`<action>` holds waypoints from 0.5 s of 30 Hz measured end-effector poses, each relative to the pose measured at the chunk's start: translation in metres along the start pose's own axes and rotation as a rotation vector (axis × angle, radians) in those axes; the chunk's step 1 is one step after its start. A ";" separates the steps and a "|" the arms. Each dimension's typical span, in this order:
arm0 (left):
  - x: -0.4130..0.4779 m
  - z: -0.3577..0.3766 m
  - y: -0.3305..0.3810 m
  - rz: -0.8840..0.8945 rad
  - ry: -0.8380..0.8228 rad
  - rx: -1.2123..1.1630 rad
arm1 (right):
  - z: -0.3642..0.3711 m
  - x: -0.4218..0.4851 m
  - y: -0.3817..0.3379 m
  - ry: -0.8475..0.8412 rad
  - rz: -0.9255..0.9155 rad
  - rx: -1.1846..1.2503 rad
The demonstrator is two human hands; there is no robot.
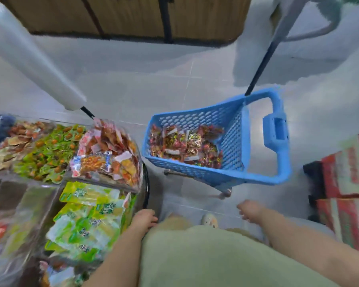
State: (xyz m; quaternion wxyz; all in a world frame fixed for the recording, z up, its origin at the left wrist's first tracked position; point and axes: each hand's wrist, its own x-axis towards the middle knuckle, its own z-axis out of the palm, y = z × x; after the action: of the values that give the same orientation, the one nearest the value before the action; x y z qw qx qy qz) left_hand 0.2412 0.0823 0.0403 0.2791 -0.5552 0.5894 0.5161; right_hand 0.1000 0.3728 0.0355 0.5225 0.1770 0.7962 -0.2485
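A blue plastic shopping basket point(232, 177) on wheels stands on the grey tiled floor ahead of me, with several small red and gold snack packets point(184, 146) in it. My left hand point(143, 219) hangs by my side next to the display bins, fingers loosely curled, holding nothing. My right hand point(250, 209) hangs low in front of the basket, also loosely curled and holding nothing. The frame is blurred.
On the left are clear display bins of snack packets: red-orange ones point(110, 150), green-orange ones point(48, 150) and yellow-green ones point(87, 216). A roll of plastic bags point(29, 56) juts out above them. Red cartons point(348, 179) are stacked at right. Brown cabinets point(122, 15) stand behind.
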 end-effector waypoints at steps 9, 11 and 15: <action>0.018 0.017 0.088 0.165 -0.062 0.425 | -0.037 0.003 -0.067 -0.137 -0.064 0.083; 0.031 0.017 0.112 0.167 -0.112 0.447 | -0.043 0.009 -0.092 -0.137 -0.101 0.155; 0.062 0.007 0.166 0.154 -0.104 0.360 | -0.053 0.028 -0.135 -0.028 -0.161 0.260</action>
State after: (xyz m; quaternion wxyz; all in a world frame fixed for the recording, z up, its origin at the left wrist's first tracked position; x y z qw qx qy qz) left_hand 0.0690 0.0413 0.0312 0.3636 -0.4220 0.6977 0.4504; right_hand -0.0231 0.2943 0.0560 0.4846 0.1754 0.7615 -0.3930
